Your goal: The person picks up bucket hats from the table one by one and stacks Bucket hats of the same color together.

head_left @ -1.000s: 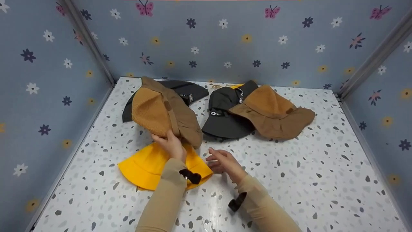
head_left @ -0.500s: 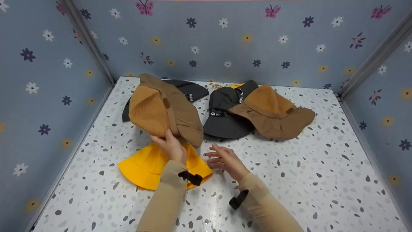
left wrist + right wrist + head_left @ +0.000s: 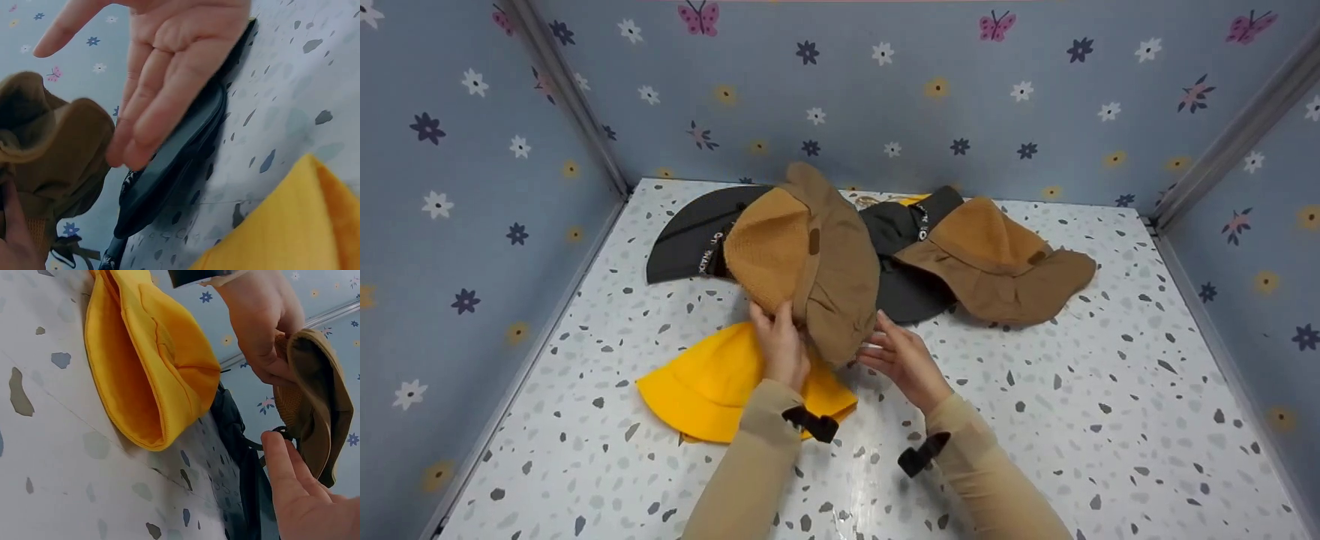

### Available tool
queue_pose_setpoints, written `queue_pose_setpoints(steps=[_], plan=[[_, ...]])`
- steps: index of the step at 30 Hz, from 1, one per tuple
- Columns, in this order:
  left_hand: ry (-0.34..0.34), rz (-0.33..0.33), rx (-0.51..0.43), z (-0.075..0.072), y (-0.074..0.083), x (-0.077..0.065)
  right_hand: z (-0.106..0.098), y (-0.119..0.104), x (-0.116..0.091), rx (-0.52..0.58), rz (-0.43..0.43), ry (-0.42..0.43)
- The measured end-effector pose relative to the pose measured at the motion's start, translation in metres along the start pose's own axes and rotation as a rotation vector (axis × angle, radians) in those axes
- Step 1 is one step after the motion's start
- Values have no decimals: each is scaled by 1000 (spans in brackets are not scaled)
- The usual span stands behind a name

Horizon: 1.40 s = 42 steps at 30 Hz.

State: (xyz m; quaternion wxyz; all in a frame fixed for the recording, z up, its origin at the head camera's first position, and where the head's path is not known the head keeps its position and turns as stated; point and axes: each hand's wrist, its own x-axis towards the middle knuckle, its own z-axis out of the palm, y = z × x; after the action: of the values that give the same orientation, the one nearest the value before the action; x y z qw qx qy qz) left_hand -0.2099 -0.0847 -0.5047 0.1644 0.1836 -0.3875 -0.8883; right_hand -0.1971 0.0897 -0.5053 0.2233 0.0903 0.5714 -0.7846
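Note:
My left hand (image 3: 784, 349) grips a brown bucket hat (image 3: 840, 277) with a tan textured crown by its near side, holding it raised and tilted. In the right wrist view the left fingers (image 3: 264, 354) curl on the crown, close to the brim. My right hand (image 3: 906, 364) is beside the hat's brim with fingers extended, its fingertips right at the edge. The left wrist view has that right palm (image 3: 180, 62) facing the camera, fingers straight. Below the raised hat lies a yellow bucket hat (image 3: 697, 382), partly hidden by the left wrist.
Behind the raised hat, a black hat (image 3: 682, 240) with a lettered band lies at back left. Another black hat (image 3: 911, 292) and a second brown hat (image 3: 997, 277) overlap at back right, a bit of yellow behind them. Flower-printed panels (image 3: 840, 90) enclose the speckled tabletop (image 3: 1072, 435).
The left hand has carried the brown hat to the right, uncovering more of the left black hat. The right hand has moved slightly forward and right, to the brim.

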Motion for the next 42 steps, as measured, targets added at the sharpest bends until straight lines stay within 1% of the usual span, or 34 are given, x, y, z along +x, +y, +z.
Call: queue_pose_setpoints(steps=[7,10,12,16,20,23,26,30,36,42], plan=[[-70,-108,42,-3,-5,-3,-11,-5,0,169,-47,-40],[-103,-142,86,-4,-6,0,-14,-6,-1,220,-61,-25],[-132,-160,134,-5,-5,1,-15,-8,-1,255,-62,-1],[-183,-222,219,-5,-4,2,-19,-12,0,338,-65,40],[-227,-290,278,-6,-3,2,-24,-14,1,430,-71,28],[-267,-322,307,-7,-2,3,-28,-17,1,471,-67,33],[-303,-340,310,-7,-2,2,-31,-18,2,473,-56,69],[-321,-346,299,-7,-2,2,-32,-18,2,450,-48,106],[-351,-343,258,-7,-4,1,-33,-15,0,426,-112,121],[-349,-360,273,-6,-3,0,-32,-15,-2,438,-154,138]])
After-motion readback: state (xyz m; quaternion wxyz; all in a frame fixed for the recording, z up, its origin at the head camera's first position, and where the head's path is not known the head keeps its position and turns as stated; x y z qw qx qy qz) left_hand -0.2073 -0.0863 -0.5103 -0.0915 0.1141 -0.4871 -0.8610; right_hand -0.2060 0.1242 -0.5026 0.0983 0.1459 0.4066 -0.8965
